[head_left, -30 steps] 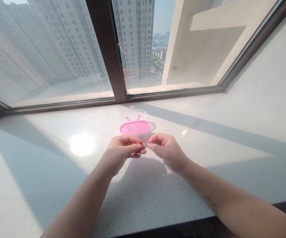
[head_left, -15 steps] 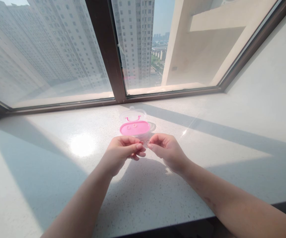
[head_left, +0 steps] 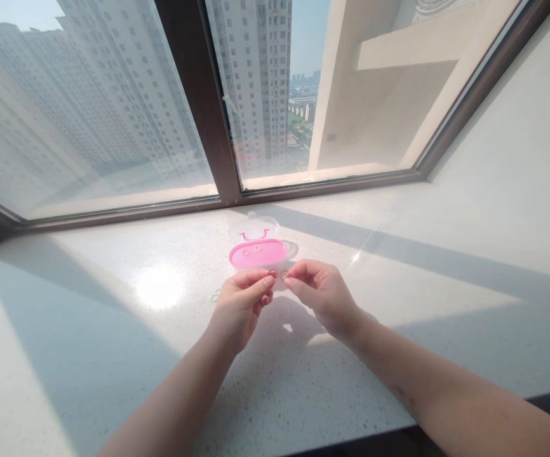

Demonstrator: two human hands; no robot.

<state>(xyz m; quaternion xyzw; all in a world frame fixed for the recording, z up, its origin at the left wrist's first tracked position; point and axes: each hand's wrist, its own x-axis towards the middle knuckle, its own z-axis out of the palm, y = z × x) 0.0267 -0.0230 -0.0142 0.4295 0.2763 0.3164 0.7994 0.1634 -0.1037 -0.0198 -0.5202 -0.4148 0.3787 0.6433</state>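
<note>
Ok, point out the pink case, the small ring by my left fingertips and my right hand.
pink case (head_left: 258, 254): head view, middle of its pink base.
small ring (head_left: 272, 273): head view, on the loop at the left fingertips.
right hand (head_left: 320, 293): head view, middle of the hand.

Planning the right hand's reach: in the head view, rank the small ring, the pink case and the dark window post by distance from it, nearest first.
1. Small thin ring, pinched at the right hand fingertips.
2. Pink plastic case with clear open lid, just beyond the fingers, slightly left.
3. Dark brown window post, far back at the sill's edge, left.
</note>
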